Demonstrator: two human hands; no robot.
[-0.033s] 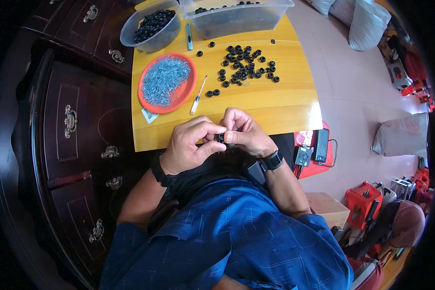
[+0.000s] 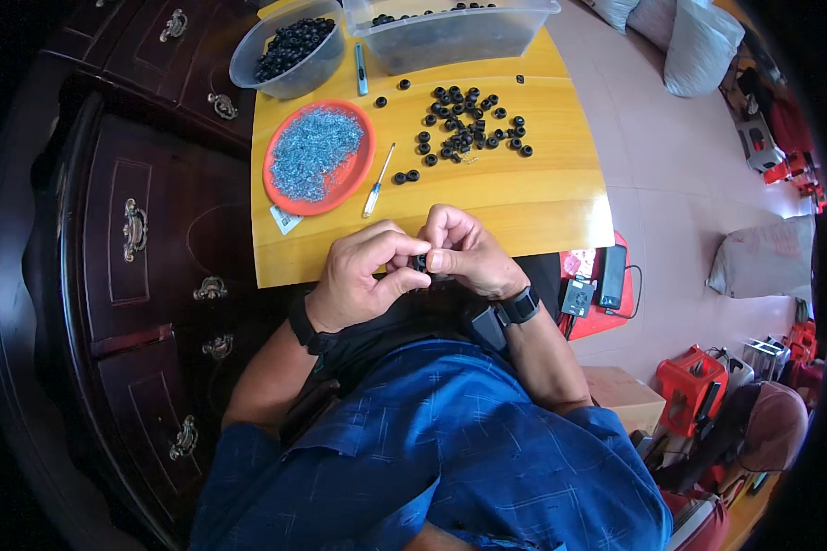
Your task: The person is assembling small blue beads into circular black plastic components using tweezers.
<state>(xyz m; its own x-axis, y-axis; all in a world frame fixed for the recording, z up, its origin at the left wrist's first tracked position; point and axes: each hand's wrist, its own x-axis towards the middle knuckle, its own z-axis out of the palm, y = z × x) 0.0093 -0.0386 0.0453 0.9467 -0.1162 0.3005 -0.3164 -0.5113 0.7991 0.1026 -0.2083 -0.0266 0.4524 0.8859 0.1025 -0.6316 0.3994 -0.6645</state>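
My left hand (image 2: 369,275) and my right hand (image 2: 471,255) meet just off the table's near edge. Between their thumbs and fingertips they pinch a small black round part (image 2: 420,263), mostly covered by the fingers. On the yellow table, beyond the hands, lies a loose group of similar black round parts (image 2: 455,112), with two more, a black pair (image 2: 406,176), closer in. A screwdriver (image 2: 373,196) with a clear handle rests just beyond my left hand. Left of it, an orange-red plate (image 2: 363,174) holds a heap of tiny bluish metallic pieces (image 2: 312,151).
At the table's far side stand a round clear tub (image 2: 294,84) of black parts and a long clear bin (image 2: 450,46). A utility knife (image 2: 360,72) lies nearby. Dark drawers (image 2: 133,285) flank the left. A red stool (image 2: 597,321) with electronic devices is at right, near a cardboard box (image 2: 620,393).
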